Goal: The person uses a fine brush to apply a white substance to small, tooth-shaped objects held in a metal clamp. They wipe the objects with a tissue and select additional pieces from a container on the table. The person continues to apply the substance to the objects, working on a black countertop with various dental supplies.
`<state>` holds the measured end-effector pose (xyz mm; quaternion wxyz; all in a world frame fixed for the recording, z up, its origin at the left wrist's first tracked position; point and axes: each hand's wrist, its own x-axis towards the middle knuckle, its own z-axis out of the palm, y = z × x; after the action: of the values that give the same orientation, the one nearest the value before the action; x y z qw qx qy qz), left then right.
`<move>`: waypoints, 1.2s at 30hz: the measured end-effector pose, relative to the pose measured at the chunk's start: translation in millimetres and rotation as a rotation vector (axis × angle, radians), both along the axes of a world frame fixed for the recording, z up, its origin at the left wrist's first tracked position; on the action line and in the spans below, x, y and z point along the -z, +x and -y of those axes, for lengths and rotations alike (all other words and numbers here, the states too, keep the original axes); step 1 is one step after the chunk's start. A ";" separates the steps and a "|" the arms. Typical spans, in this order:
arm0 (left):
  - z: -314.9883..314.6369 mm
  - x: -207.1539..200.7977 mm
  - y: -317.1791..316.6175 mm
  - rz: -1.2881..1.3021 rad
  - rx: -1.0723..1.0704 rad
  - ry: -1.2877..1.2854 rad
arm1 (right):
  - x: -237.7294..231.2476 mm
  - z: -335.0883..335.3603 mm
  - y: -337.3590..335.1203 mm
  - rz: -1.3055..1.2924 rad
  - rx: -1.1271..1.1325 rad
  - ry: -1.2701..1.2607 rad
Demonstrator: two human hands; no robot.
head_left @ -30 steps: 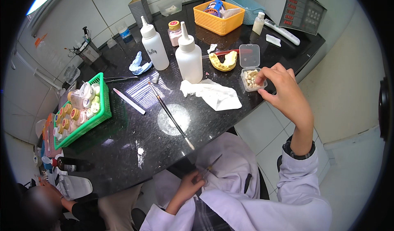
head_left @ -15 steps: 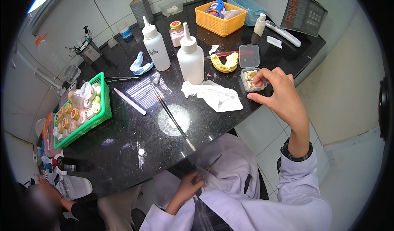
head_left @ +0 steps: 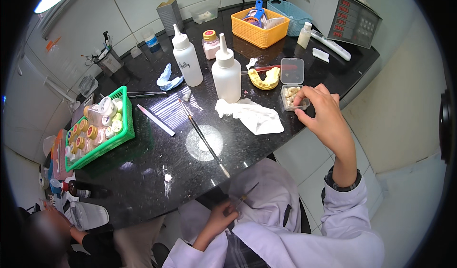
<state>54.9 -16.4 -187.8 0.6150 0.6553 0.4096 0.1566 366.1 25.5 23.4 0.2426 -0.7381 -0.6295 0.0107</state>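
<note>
Two hands: right hand (head_left: 323, 113) pinching small clear box (head_left: 293, 98), left hand (head_left: 220, 216) gripping thin tool (head_left: 243, 199).

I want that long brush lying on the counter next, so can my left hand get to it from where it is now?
Probably yes. The left hand sits low by the lap, holding a small tool, and the brush lies just above it on the black counter with nothing between them. The hand is occupied, though.

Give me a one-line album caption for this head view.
Right hand reaches into a small clear box on a black counter; left hand holds a thin tool.
</note>
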 end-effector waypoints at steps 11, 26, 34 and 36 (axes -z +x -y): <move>-1.6 -5.3 1.6 0.004 0.007 0.048 | 5.0 -1.7 1.6 0.018 -0.019 -0.032; -0.7 -3.3 3.7 -0.030 0.007 0.026 | -1.5 -0.7 13.5 -0.095 -0.061 -0.054; 1.6 -2.3 2.7 -0.023 0.003 0.016 | -0.5 -1.0 11.4 -0.064 -0.050 -0.031; 0.5 -3.6 2.5 -0.020 0.003 0.029 | 0.5 -1.8 8.3 -0.040 -0.047 -0.007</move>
<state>57.5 -16.9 -184.2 0.6015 0.6664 0.4124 0.1551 374.4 27.3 22.9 0.2520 -0.7235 -0.6418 0.0333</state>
